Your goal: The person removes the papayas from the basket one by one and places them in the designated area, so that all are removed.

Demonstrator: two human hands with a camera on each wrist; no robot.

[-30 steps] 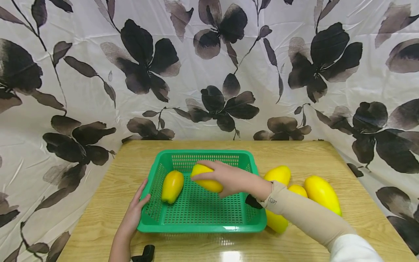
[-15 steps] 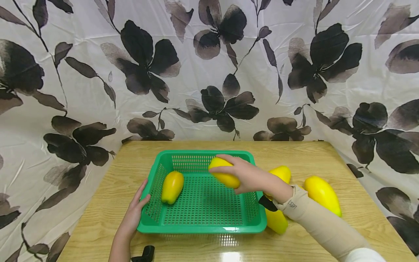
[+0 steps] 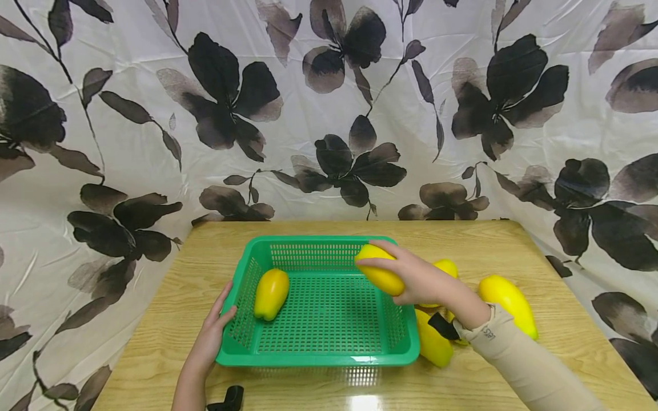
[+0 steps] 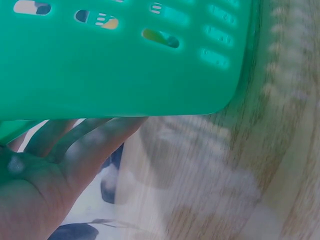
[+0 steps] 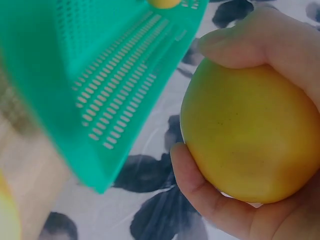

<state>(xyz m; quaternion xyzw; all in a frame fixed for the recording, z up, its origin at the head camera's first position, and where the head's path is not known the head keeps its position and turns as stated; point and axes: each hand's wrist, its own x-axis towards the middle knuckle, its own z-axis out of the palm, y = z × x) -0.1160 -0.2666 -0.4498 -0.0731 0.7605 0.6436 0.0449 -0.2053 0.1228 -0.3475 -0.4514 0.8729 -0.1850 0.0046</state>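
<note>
A yellow mango (image 3: 381, 273) is in my right hand (image 3: 418, 274), held above the right rim of a green plastic basket (image 3: 317, 359). In the right wrist view, thumb and fingers curl round the mango (image 5: 250, 135) from opposite sides. Another yellow mango (image 3: 271, 294) lies inside the basket near its left wall. My left hand (image 3: 209, 326) touches the basket's left side with fairly straight fingers and the thumb spread apart. The left wrist view shows its fingers (image 4: 97, 145) reaching to the basket's wall (image 4: 115, 85).
Right of the basket, more mangoes lie on the wooden table (image 3: 360, 394): one mango (image 3: 434, 339) by the basket's front right corner, one mango (image 3: 508, 303) farther right, others partly behind my right arm. A floral cloth (image 3: 329, 114) hangs behind the table.
My right hand has moved right with the mango, from above the middle of the basket to its right rim. The left hand and the basket have stayed in place.
</note>
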